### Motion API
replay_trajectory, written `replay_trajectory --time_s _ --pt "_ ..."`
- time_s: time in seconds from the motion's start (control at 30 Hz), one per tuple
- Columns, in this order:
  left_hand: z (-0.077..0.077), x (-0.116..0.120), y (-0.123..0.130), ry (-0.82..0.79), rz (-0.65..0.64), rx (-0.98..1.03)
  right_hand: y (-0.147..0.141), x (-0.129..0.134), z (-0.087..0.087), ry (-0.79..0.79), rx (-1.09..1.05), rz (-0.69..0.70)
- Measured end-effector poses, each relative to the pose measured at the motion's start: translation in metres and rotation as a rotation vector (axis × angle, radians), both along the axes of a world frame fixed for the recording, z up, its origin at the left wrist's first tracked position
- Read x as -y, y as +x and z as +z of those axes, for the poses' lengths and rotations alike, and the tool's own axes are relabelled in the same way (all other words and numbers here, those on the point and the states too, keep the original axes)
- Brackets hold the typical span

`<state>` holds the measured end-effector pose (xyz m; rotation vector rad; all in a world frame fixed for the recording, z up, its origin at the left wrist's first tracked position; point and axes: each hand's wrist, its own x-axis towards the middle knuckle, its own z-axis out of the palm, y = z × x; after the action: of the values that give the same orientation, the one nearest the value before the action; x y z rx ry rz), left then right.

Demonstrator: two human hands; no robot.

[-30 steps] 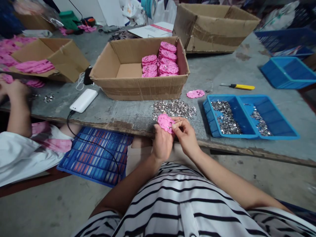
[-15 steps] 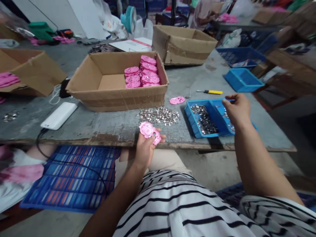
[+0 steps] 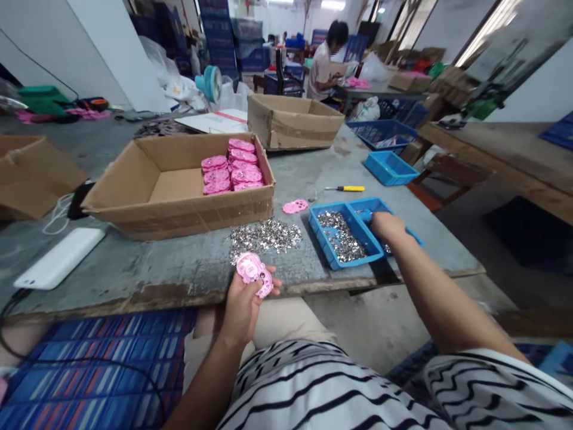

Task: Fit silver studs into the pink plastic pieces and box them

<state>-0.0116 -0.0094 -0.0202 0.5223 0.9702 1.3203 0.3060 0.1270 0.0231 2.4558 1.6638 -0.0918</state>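
A pink plastic casing part (image 3: pixel 250 269) rests in my left hand (image 3: pixel 244 301), thumb pressed on its lower end, above the table's front edge. My right hand (image 3: pixel 387 228) reaches down into the right compartment of a blue divided tray (image 3: pixel 344 267); its fingertips are hidden by the hand and the tray. Small shiny metal pieces (image 3: pixel 342 236) fill much of the left compartment, and some show beside my right hand. A loose heap of similar metal pieces (image 3: pixel 266 236) lies on the table just beyond my left hand. Another pink part (image 3: pixel 295 206) lies flat behind that heap.
A cardboard box (image 3: pixel 188 218) holds stacked pink parts on its right side. Behind it stands a second cardboard box (image 3: pixel 299 128). A yellow-handled screwdriver (image 3: pixel 351 189) and a small blue bin (image 3: pixel 390 168) lie beyond the tray. A white power bank (image 3: pixel 60 257) with a black cable sits left. Another person (image 3: pixel 321 68) sits farther back.
My right hand has gone from above the tray's right compartment down into it. My left hand still holds the pink part. The view has tilted up and turned right.
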Motion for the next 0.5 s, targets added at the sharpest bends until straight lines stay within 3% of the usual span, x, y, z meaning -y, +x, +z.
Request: replay_trajectory --time_s 0.27,0.5 --pt "-0.003 0.000 0.004 -0.016 -0.029 -0.018 -0.018 0.012 -0.003 -0.060 0.041 0.037" --pt "-0.004 0.002 0.001 -0.022 -0.028 -0.031 -0.016 0.013 -0.001 -0.042 0.031 0.002"
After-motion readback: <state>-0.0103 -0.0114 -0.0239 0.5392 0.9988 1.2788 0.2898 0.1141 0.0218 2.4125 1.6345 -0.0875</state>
